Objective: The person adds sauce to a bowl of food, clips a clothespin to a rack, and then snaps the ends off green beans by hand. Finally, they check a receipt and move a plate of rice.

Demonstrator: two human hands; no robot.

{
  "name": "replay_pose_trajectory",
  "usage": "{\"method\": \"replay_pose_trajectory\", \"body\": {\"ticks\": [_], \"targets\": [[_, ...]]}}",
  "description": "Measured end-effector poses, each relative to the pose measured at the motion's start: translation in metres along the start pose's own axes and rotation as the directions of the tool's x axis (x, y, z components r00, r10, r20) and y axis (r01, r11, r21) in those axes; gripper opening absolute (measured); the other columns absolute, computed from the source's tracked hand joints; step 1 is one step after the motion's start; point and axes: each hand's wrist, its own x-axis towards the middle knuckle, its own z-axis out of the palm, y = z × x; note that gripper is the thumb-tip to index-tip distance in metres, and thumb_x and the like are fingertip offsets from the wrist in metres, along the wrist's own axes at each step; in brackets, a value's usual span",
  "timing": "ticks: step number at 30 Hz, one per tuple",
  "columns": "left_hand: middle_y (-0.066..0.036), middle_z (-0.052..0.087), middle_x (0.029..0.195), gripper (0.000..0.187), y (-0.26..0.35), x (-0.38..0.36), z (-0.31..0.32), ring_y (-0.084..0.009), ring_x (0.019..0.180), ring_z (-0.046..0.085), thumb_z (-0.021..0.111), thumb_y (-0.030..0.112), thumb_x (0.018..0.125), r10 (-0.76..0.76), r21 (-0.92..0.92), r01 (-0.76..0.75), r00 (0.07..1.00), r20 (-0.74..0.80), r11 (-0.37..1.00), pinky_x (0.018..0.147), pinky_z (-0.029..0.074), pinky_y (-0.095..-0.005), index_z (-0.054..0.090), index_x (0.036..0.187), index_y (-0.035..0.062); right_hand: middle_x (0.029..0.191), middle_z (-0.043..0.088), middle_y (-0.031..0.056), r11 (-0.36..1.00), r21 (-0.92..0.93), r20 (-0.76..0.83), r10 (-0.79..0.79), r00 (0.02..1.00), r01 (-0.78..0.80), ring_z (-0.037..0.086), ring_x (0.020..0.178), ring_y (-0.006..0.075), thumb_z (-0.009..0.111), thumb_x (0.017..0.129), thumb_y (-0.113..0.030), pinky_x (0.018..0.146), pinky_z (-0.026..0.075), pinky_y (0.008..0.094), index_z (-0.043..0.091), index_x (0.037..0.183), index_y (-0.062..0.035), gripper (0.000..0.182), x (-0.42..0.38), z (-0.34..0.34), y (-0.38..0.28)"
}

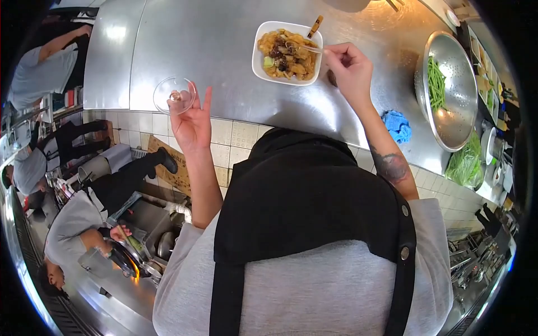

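A small clear glass dish (174, 95) was held up in the left hand (192, 124), pinched at its rim between thumb and fingers, with the other fingers spread. Something small and pale was seen inside it; what it was could not be told. The dish was judged light, stiff, smooth and breakable, likely slippery if greasy, so the rim was judged the best place for a grip, as it was held.

The right hand (350, 68) was closed on a thin clear utensil (311, 49), probably a plastic spoon or fork, whose tip reached into the white square bowl (287, 52) just left of that hand. The bowl was filled with saucy noodles or fried pieces in brown-yellow sauce, with dark bits and a little green. It was judged heavier than the glass dish, rigid, and best taken by its outer edges. A brown stick-like item (315, 26) lay at the bowl's far corner.

Both things were over the steel counter (224, 50), the hands well apart. To the right of the right hand a blue cloth (397, 125) lay, and beyond it a metal colander (455, 95) holding green beans (435, 84). Leafy greens (466, 162) were seen below the colander. Far left of the left hand, other people (73, 229) were at work at a stove.
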Motion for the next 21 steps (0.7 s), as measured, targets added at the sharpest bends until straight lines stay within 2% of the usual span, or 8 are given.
{"method": "replay_pose_trajectory", "body": {"ticks": [5,8,12,15,16,19,20,21], "targets": [[-0.004,0.061,0.097,0.012,0.003,0.006,0.001,-0.0253,0.120,0.049,0.056,0.021,0.092,0.009,-0.008,-0.009,1.000,-0.030,1.000,0.108,0.025,-0.0578,0.056,0.099,0.0103,0.074,0.065,0.0028,0.999,0.052,-0.057,0.005,0.998,-0.002,0.057,0.065,0.0051,0.067,0.081,-0.002,0.058,0.046,0.0181,0.066,0.086,-0.0006,0.005,0.000,-0.010,-0.002],[-0.004,0.061,0.099,0.013,0.000,0.013,0.001,-0.0250,0.120,0.049,0.056,0.021,0.093,-0.020,0.008,0.019,1.000,0.021,1.000,0.109,0.025,-0.0572,0.056,0.099,0.0100,0.077,0.065,0.0061,0.878,-0.287,0.141,-0.357,0.923,0.383,0.060,0.065,0.0090,0.067,0.079,-0.001,0.058,0.048,0.0202,0.066,0.086,-0.0009,0.007,-0.004,-0.015,-0.009],[-0.003,0.061,0.102,0.016,-0.007,0.018,0.005,-0.0251,0.118,0.051,0.055,0.021,0.093,-0.055,0.040,0.052,0.995,0.081,0.998,0.106,0.031,-0.0537,0.057,0.104,0.0088,0.078,0.065,0.0073,0.816,-0.271,0.126,-0.496,0.859,0.510,0.061,0.065,0.0120,0.068,0.078,-0.001,0.058,0.049,0.0227,0.066,0.086,-0.0014,0.008,-0.003,-0.014,-0.024],[-0.005,0.063,0.096,0.019,-0.016,0.019,0.015,-0.0250,0.113,0.053,0.060,0.016,0.090,0.041,0.400,0.000,0.995,-0.092,0.917,0.106,0.032,-0.0493,0.059,0.106,0.0057,0.078,0.065,0.0077,0.775,-0.304,0.172,-0.528,0.832,0.554,0.061,0.065,0.0122,0.068,0.077,-0.002,0.058,0.050,0.0232,0.066,0.086,-0.0015,0.009,0.001,-0.013,-0.015],[-0.005,0.063,0.096,0.019,-0.021,0.020,0.019,-0.0250,0.113,0.053,0.060,0.016,0.090,0.035,0.398,0.002,0.996,-0.085,0.918,0.106,0.032,-0.0493,0.059,0.106,0.0057,0.078,0.065,0.0079,0.751,-0.314,0.203,-0.546,0.813,0.582,0.061,0.066,0.0123,0.068,0.077,-0.002,0.058,0.050,0.0235,0.066,0.087,-0.0016,0.010,0.004,-0.012,-0.013],[-0.005,0.064,0.093,0.014,-0.034,0.016,0.032,-0.0244,0.104,0.058,0.061,0.010,0.087,0.271,0.916,-0.119,0.963,0.011,0.383,0.099,0.039,-0.0400,0.063,0.100,0.0055,0.078,0.065,0.0066,0.852,-0.272,0.115,-0.434,0.894,0.448,0.060,0.064,0.0115,0.067,0.079,-0.003,0.057,0.049,0.0233,0.066,0.085,-0.0015,0.006,0.003,-0.009,-0.008],[-0.005,0.064,0.093,0.014,-0.038,0.014,0.039,-0.0244,0.104,0.058,0.061,0.010,0.087,0.260,0.917,-0.117,0.966,0.015,0.382,0.099,0.039,-0.0400,0.063,0.100,0.0055,0.078,0.065,0.0059,0.893,-0.245,0.071,-0.371,0.926,0.377,0.059,0.064,0.0110,0.067,0.080,-0.003,0.057,0.048,0.0232,0.066,0.085,-0.0015,0.005,0.002,-0.010,-0.006],[-0.005,0.064,0.091,0.013,-0.043,0.013,0.048,-0.0245,0.102,0.059,0.062,0.009,0.086,0.276,0.949,-0.267,0.937,0.215,0.165,0.097,0.039,-0.0387,0.064,0.098,0.0055,0.078,0.065,0.0059,0.892,-0.254,0.063,-0.370,0.927,0.373,0.059,0.064,0.0110,0.067,0.080,-0.003,0.057,0.048,0.0232,0.066,0.085,-0.0015,0.005,0.002,-0.013,-0.003]]}}
